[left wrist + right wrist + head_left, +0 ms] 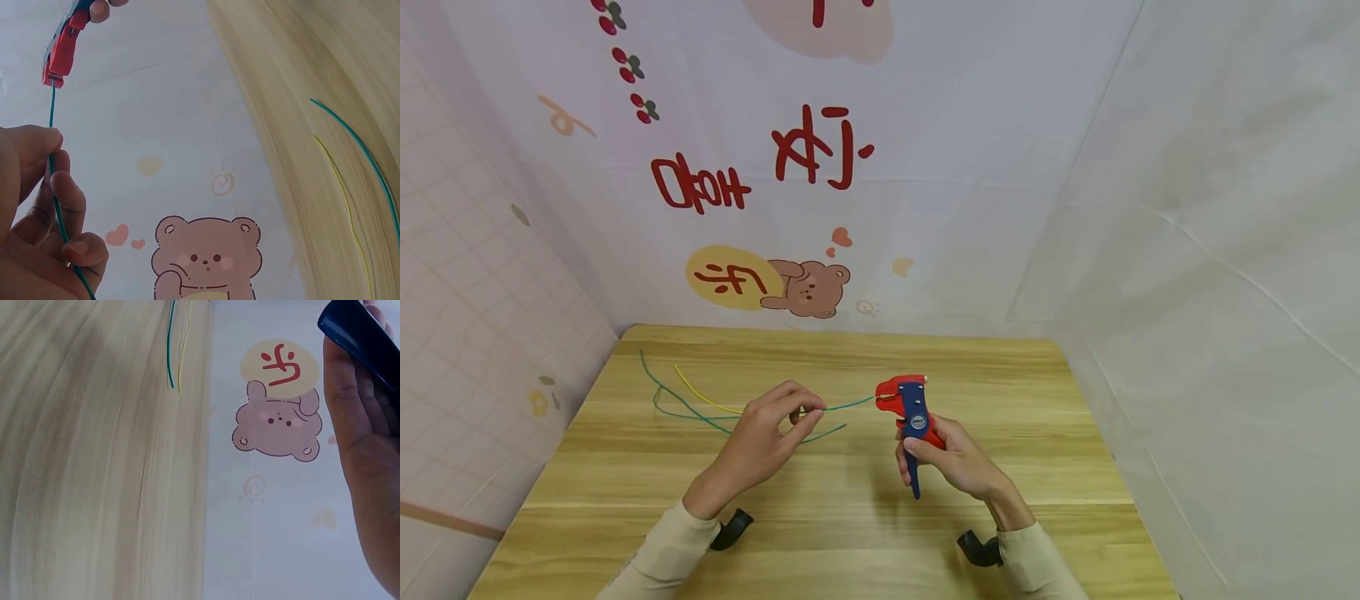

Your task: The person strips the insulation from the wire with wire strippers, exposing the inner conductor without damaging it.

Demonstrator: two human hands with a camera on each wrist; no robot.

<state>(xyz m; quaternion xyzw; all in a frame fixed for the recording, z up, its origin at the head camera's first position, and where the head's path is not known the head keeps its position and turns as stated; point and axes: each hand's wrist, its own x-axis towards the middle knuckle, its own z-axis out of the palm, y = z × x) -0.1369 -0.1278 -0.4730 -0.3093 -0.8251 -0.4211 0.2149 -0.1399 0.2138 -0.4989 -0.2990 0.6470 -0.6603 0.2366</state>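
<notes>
My left hand [769, 433] pinches a green wire [850, 405] between thumb and index finger, above the table. In the left wrist view the wire [52, 106] runs up from those fingertips, and its end sits in the red jaws of a wire stripper. That red and blue wire stripper [915, 417] is gripped by my right hand [958, 458], its jaws facing left. Only part of the blue handle [359, 334] shows in the right wrist view. How tightly the jaws close on the wire cannot be made out.
Another green wire [692, 410] and a yellow wire [700, 397] lie on the wooden table [1000, 375], left of and behind my left hand. A printed white cloth [955, 208] hangs behind the table, with more cloth at both sides. Black bands sit near both wrists.
</notes>
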